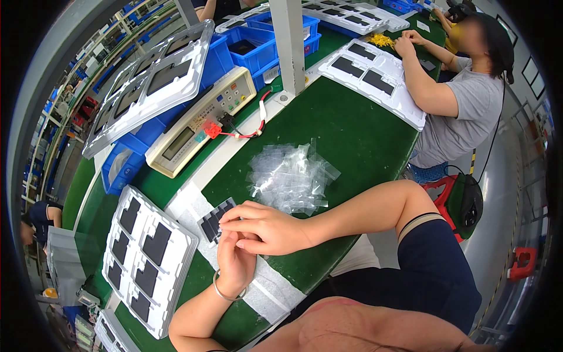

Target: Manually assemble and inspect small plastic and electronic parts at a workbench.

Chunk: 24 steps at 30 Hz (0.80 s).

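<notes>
A flat black stepped piece (212, 222), much like a thin battery pack, is at my fingertips above a whitish strip of cloth (271, 293). My right hand (271, 227) reaches in from the right, fingers bent over the piece's near edge. Just below it, my left hand (236, 263), with a bangle at the wrist, is closed against the same piece; the right fingers partly hide its fingertips. Beyond my right hand lies a loose heap of clear plastic film pieces (290, 176). White trays (186, 249) with similar black pieces are stacked to the left.
A beige meter (202, 120) with red and black clip leads stands at the back left. Beside it are blue bins (252, 47) and a tilted white tray (196, 88). A grey post (288, 47) rises from the green bench (346, 123). A co-worker (463, 88) sits at the far right.
</notes>
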### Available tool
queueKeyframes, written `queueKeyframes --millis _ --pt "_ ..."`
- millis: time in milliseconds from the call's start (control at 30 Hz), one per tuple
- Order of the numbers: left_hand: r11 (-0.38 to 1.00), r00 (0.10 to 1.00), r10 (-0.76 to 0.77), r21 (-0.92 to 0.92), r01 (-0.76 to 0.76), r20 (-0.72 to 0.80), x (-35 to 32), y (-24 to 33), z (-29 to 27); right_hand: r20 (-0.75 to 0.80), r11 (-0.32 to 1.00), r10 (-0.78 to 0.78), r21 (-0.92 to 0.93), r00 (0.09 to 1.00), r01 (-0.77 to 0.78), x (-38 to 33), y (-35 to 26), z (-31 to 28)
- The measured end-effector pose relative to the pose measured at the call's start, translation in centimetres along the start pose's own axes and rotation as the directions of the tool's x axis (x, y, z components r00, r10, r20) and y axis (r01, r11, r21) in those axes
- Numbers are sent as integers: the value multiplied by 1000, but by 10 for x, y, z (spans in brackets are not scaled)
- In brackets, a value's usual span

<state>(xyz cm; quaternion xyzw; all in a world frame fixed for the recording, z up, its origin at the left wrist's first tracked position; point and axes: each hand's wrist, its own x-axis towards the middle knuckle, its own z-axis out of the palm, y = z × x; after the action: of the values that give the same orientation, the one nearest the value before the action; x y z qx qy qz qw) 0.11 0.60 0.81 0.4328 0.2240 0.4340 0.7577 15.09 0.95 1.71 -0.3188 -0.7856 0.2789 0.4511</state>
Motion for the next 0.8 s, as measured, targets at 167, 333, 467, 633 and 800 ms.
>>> queueKeyframes --millis 167,333,467,633,800 --pt "999 995 -31 17 32 -90 1 4 11 -8 999 17 29 1000 -17 1 2 1" --pt "999 995 -31 30 34 -96 1 3 11 -16 999 12 42 1000 -12 1 3 3" --pt "1000 997 -8 26 10 -73 1 0 8 -26 999 0 45 1000 1 2 3 2" --pt "1000 997 -7 -8 7 -71 0 -3 1 -10 999 11 45 1000 -10 1 2 2" --pt "999 992 -24 31 28 -125 1 1 9 -8 999 11 37 1000 -11 1 1 1"
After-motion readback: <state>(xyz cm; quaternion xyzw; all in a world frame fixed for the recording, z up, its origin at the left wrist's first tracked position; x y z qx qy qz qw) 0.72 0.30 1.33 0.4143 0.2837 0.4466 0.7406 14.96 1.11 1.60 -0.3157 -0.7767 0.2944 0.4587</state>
